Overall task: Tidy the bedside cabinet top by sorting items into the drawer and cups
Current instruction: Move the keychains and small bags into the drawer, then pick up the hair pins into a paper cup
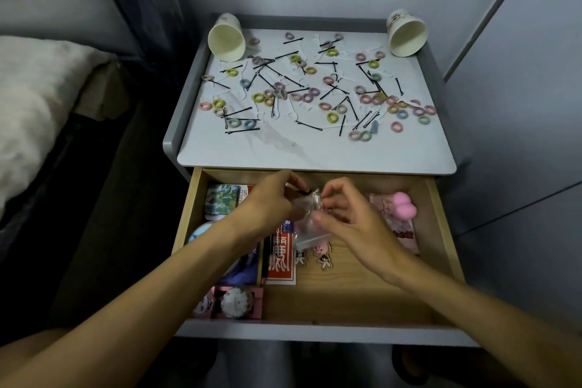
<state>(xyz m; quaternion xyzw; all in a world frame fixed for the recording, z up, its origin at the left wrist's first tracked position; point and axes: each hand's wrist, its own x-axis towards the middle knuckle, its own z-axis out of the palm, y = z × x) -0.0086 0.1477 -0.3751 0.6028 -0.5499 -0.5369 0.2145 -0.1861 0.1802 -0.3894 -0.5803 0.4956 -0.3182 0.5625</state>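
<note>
L hand & R hand meet over the open light-wood drawer. Both pinch a small clear crumpled plastic bag w/ curled fingertips. The bag is held just above the drawer's middle, over a red printed card. The drawer's left side is packed w/ tins & boxes, a pink rounded squishy toy sits back right, and plain wood floor shows front right. Behind is the white cabinet top, w/ a raised grey rim along left, back & right. Pastel hair-tie rings & black bobby pins are scattered over its back & middle, leaving a plain white strip along the front edge. Two cream paper cups lie tipped in the back corners, left cup & right cup, mouths toward the person. A bed w/ pale blanket is left of the cabinet w/ a dark gap between.
</note>
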